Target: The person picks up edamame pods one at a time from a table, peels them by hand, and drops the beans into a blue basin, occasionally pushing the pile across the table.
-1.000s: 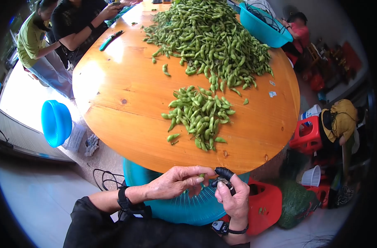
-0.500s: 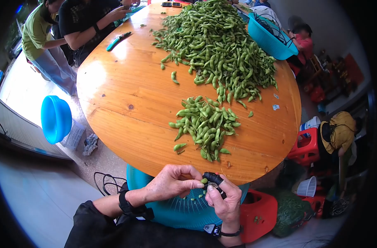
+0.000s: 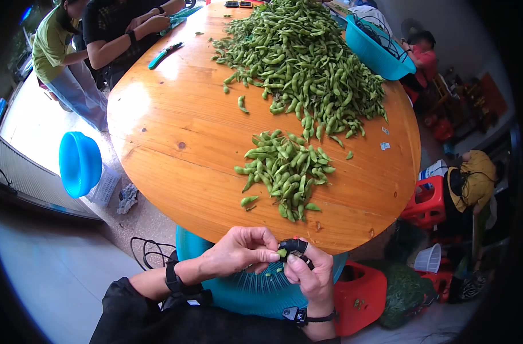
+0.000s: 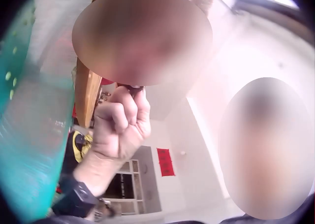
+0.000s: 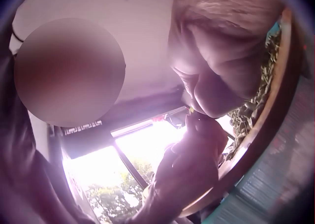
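Observation:
In the head view a green pod [image 3: 282, 252] is pinched between the thumb and fingers of my left hand [image 3: 241, 251], at the table's near edge. My right hand [image 3: 312, 270], with black wrapping [image 3: 293, 245] on a finger, meets it from the right, thumb and finger on the pod's other end. Below both hands lies a teal basket [image 3: 238, 292] with several green beans in it. A small pile of pods [image 3: 287, 172] lies on the wooden table [image 3: 175, 172] beyond the hands. In the right wrist view the fingertips of both hands meet.
A large heap of pods [image 3: 307, 63] covers the table's far part, beside a teal basin [image 3: 376, 51] holding cables. A green-handled tool [image 3: 165, 55] lies at the far left. Red stools [image 3: 359, 298] stand at the right; blue basins [image 3: 78, 164] at the left. Other people are around the table.
The hands have shifted slightly left and closer together, and the green pod shows between their fingertips. The table has shifted in the view as the head moved.

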Demonstrator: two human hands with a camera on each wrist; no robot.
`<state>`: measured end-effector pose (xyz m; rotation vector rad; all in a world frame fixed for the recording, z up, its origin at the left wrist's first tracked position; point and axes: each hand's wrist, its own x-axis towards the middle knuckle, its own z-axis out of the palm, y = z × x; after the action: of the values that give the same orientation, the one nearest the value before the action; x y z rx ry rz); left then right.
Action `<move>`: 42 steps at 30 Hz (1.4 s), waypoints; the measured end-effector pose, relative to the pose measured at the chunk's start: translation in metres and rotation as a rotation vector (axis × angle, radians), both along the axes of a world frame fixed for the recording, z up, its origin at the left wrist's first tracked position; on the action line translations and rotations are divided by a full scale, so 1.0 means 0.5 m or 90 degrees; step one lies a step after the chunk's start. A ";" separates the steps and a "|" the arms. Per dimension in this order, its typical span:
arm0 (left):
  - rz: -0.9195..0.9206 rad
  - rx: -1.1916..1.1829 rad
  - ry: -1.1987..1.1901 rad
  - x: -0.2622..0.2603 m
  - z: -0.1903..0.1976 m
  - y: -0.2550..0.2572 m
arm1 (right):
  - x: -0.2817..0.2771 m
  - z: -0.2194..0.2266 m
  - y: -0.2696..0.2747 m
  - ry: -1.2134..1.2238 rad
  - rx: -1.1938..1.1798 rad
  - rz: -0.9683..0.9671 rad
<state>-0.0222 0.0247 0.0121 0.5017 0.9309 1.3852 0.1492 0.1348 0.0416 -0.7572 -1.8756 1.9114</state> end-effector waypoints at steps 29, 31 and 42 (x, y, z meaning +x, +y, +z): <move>0.035 0.016 -0.141 0.020 -0.002 -0.001 | -0.033 -0.008 -0.042 -0.007 0.480 -0.136; 0.048 0.017 -0.143 0.025 -0.006 -0.002 | -0.037 -0.003 -0.048 -0.009 0.522 -0.139; -0.057 0.045 0.012 0.027 0.005 -0.024 | 0.033 -0.009 0.000 0.014 0.345 -0.140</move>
<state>-0.0086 0.0129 0.0148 0.6047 0.8669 1.3385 0.1658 0.1346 0.0372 -0.7182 -2.0594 1.1911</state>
